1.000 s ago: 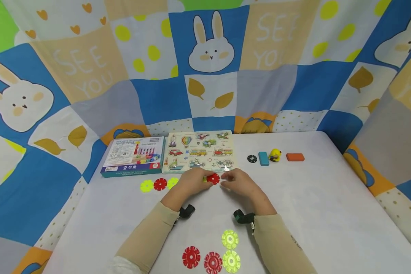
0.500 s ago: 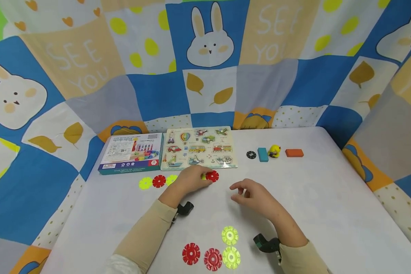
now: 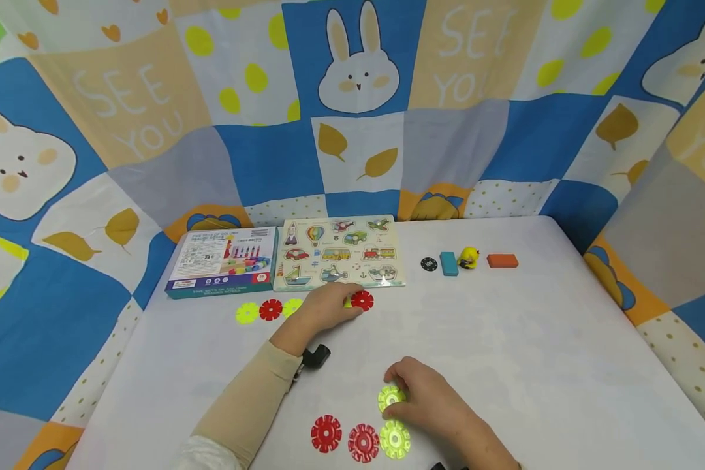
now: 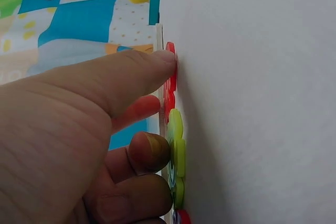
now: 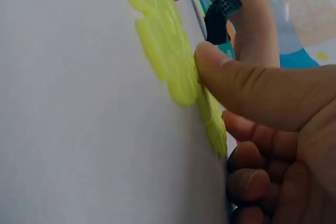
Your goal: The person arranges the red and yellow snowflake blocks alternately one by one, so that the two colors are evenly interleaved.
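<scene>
In the head view, a row of flower-shaped plastic discs runs below the puzzle board: a yellow disc (image 3: 247,313), a red disc (image 3: 271,310), another yellow disc (image 3: 292,307), then discs partly covered by my left hand (image 3: 324,309). That hand pinches the red flower disc (image 3: 363,301) at the row's right end; its thumb lies against this disc in the left wrist view. My right hand (image 3: 437,399) has thumb and fingers on either side of a yellow flower disc (image 3: 389,397), the thumb touching its edge. Directly below lies another yellow disc (image 3: 395,439).
Two red discs, a left one (image 3: 326,433) and a right one (image 3: 363,443), lie near the front. At the back are a box (image 3: 220,262), a puzzle board (image 3: 341,253), a black round piece (image 3: 429,264), a blue block (image 3: 449,264), a yellow duck (image 3: 468,257) and an orange block (image 3: 502,260).
My right hand has left the red disc at the row's end and come down toward me to the upper yellow disc at the front. My left hand stays at the row.
</scene>
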Demonstrator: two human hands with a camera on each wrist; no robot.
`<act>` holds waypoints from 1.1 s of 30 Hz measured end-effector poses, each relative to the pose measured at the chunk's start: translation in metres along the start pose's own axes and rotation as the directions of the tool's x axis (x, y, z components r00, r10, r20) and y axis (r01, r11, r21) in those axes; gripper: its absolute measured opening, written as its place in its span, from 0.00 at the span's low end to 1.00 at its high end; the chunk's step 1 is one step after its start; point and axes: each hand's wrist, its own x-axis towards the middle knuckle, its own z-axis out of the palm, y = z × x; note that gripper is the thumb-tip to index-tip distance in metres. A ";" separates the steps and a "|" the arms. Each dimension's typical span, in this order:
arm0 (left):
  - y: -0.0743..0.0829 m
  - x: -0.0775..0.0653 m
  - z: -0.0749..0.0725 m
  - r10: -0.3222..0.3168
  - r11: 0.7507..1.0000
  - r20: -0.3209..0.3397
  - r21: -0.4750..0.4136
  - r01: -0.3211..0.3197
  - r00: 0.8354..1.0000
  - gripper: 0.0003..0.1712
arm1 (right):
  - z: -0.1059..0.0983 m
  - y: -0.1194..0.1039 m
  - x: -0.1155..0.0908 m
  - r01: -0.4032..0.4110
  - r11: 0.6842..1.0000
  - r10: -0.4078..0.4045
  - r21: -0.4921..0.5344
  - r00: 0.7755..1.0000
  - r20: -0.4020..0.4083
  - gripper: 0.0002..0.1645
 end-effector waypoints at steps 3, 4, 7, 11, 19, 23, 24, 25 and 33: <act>0.000 0.000 0.000 -0.001 1.000 0.001 0.010 0.001 1.000 0.30 | 0.001 -0.003 0.001 -0.021 0.999 0.021 -0.027 1.000 -0.003 0.23; 0.000 0.000 0.000 0.001 1.000 0.001 0.012 -0.001 1.000 0.30 | 0.001 -0.003 0.002 -0.030 0.999 0.030 -0.035 1.000 0.002 0.23; 0.001 -0.001 -0.001 -0.001 1.000 -0.003 0.012 0.001 1.000 0.28 | -0.002 -0.005 0.003 -0.050 0.999 0.051 -0.016 0.998 0.032 0.22; 0.001 -0.001 -0.002 -0.002 1.000 -0.002 0.009 0.002 1.000 0.27 | -0.014 -0.009 0.004 -0.032 0.997 0.025 0.072 0.995 0.093 0.18; 0.000 0.000 0.000 -0.010 1.000 0.003 0.010 0.010 1.000 0.29 | -0.074 -0.032 0.017 -0.038 0.977 0.016 0.211 0.994 0.105 0.17; -0.002 0.000 0.002 -0.012 1.000 0.012 0.010 0.012 1.000 0.30 | -0.103 -0.042 0.029 -0.046 0.977 0.036 0.209 0.998 0.048 0.24; -0.003 0.000 0.002 -0.009 1.000 0.013 0.009 0.009 1.000 0.31 | -0.109 -0.042 0.034 -0.051 0.976 0.045 0.214 0.998 0.032 0.25; -0.003 0.001 0.003 -0.007 1.000 0.015 0.008 0.007 1.000 0.31 | -0.114 -0.042 0.038 -0.057 0.973 0.055 0.222 0.998 0.017 0.26; -0.002 0.001 0.001 -0.007 1.000 0.024 0.022 0.007 1.000 0.31 | -0.105 -0.007 0.090 -0.140 0.958 0.162 0.250 0.984 -0.071 0.31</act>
